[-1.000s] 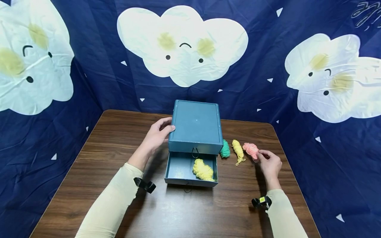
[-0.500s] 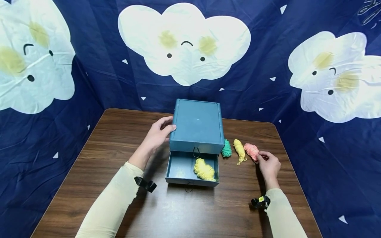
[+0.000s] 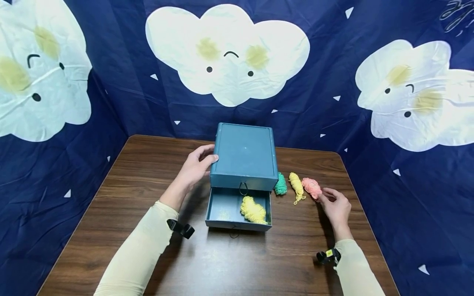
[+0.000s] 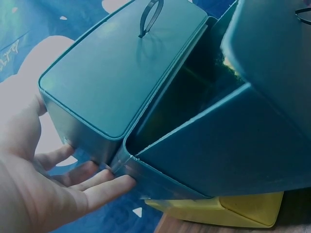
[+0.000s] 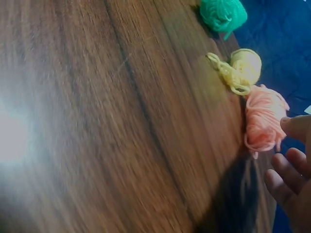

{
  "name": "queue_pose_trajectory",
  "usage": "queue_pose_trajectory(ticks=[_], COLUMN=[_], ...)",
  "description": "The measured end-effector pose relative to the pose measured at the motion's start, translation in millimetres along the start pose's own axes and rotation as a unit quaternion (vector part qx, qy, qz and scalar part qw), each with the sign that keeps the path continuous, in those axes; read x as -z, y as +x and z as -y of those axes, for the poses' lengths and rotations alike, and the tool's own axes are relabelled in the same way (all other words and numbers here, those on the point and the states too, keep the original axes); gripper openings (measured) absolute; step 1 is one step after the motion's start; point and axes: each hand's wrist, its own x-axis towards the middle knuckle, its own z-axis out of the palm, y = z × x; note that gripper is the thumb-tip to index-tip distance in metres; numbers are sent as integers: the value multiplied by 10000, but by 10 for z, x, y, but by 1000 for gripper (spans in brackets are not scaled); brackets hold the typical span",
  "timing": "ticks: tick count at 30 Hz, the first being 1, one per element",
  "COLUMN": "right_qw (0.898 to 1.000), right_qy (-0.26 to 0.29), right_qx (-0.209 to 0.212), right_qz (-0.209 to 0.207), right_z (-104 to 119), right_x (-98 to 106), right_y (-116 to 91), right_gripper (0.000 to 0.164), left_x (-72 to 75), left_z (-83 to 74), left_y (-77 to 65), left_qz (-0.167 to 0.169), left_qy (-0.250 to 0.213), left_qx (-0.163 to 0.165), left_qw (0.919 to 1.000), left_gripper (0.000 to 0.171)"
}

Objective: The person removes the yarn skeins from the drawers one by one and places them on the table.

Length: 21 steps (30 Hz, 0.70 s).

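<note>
A blue drawer box (image 3: 245, 152) stands mid-table, its lower drawer (image 3: 222, 207) pulled out toward me. A yellow yarn bundle (image 3: 253, 210) lies in that drawer. My left hand (image 3: 194, 166) rests against the box's left side, thumb at the top edge; in the left wrist view its fingers (image 4: 109, 189) lie spread along the side. To the right of the box, my right hand (image 3: 336, 205) is at the near end of a pink yarn bundle (image 3: 312, 187). In the right wrist view its thumb (image 5: 294, 127) overlaps the pink yarn, with the other fingers held apart from it.
Between box and pink yarn lie a green yarn bundle (image 3: 280, 184) and a thin yellow one (image 3: 296, 184). The upper drawer, shut, has a black loop handle (image 3: 243, 188). A yellow boxy part (image 4: 248, 209) shows under the box. Blue cloud-print cloth (image 3: 314, 123) surrounds the table (image 3: 292, 255).
My right thumb and fingers, earlier together at the pink yarn's end, have spread slightly apart and shifted a little to the right. The left hand and the drawer box stay as they were.
</note>
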Motion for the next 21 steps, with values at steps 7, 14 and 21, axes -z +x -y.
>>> queue_pose_trajectory(ticks=[7,14,21], right_qw=[9991,9940,9882], right_qy=[113,409,654], right_qx=[412,1013,1376], right_qz=[-63,14,159], right_z=[81,350,642], right_x=[129,171,189], right_y=[-28,-76,-146], right_gripper=[31,28,31], left_x=[-3,9,9], left_z=[-7,-4,17], left_y=[6,20,28], left_qz=[4,24,28], left_qy=[38,84,66], left_qx=[57,-4,-39], left_qw=[10000,10000,10000], left_gripper=[58,58,56])
